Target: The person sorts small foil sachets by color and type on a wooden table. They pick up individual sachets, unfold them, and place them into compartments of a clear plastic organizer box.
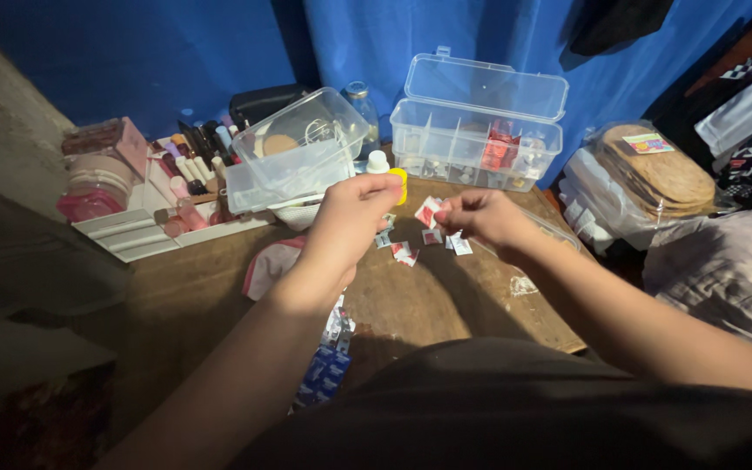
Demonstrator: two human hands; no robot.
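– What's on the far left?
– A white rack [132,233] of cosmetic sticks, then a clear tub [293,157] tilted on it.

– And the hands?
– The left hand [350,222] is closed round a small yellow-and-white bottle [391,177], held above the wooden surface [446,300]. The right hand [480,218] pinches a small red-and-white packet [428,211] just beside it.

– Which step?
– Sorting small packets, I'd judge; more packets [411,248] lie scattered under the hands.

– The next move?
– It likely calls for a steady pinch and a free compartment in the open divided box [476,144] behind.
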